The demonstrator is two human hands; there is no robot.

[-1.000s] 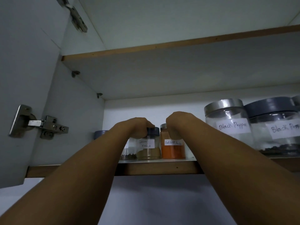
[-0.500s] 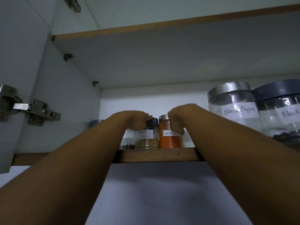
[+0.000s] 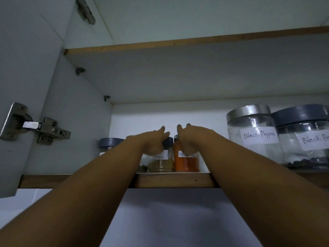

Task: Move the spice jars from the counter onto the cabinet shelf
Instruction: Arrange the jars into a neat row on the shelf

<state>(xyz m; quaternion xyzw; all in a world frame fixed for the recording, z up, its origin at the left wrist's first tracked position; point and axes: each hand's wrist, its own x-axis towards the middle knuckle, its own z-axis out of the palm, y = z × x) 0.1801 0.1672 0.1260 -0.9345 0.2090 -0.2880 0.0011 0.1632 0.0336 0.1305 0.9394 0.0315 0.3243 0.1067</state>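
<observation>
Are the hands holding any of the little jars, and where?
Nothing is gripped. The left hand rests open-fingered against the masala jar, the right hand against the orange spice jar; both jars stand on the shelf.

Count on the lower shelf (image 3: 174,181): small spice jars — three plainly seen: one grey-lidded at left (image 3: 110,143), one olive-filled at centre (image 3: 161,162), one orange-filled beside it (image 3: 186,162). Large "Black Pepper" jars, right of frame — two (image 3: 252,132) (image 3: 306,138). Hands — two, left (image 3: 154,141) and right (image 3: 189,139). Door hinges, left of frame — two (image 3: 37,128) (image 3: 85,10).
</observation>
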